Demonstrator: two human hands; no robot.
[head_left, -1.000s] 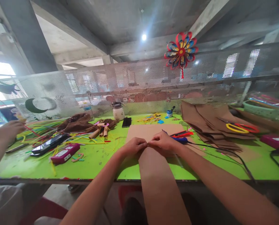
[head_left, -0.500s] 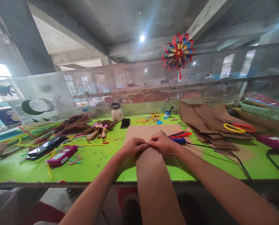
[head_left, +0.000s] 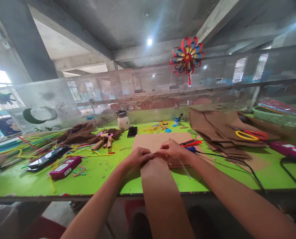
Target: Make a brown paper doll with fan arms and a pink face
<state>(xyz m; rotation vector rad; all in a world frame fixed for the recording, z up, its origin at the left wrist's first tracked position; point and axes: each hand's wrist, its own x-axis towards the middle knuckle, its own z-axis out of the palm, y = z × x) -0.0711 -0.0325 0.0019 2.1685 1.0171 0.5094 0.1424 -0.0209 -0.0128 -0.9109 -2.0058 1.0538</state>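
Note:
A long strip of brown paper (head_left: 161,192) runs from the table over its front edge toward my lap. My left hand (head_left: 141,156) pinches the strip's far end at its left corner. Close beside it, my right hand (head_left: 171,149) pinches the same end between thumb and fingers. The edge under my fingertips is partly hidden. Beneath both hands lies a tan cardboard sheet (head_left: 148,141). Just right of my right hand is a blue-handled tool (head_left: 190,149) with a black cord, its front part hidden, beside a red-handled tool (head_left: 194,143).
Brown paper sheets (head_left: 212,129) are stacked at the right, with yellow-and-red scissors (head_left: 251,135) on top. On the left lie a purple box (head_left: 65,167), a black device (head_left: 48,157) and coloured pipe cleaners (head_left: 38,141). A jar (head_left: 123,120) and a phone (head_left: 132,131) stand and lie behind.
The fingertips of my two hands have drawn slightly apart along the strip's end. The strip has shifted a little to the left, and the camera view has moved slightly.

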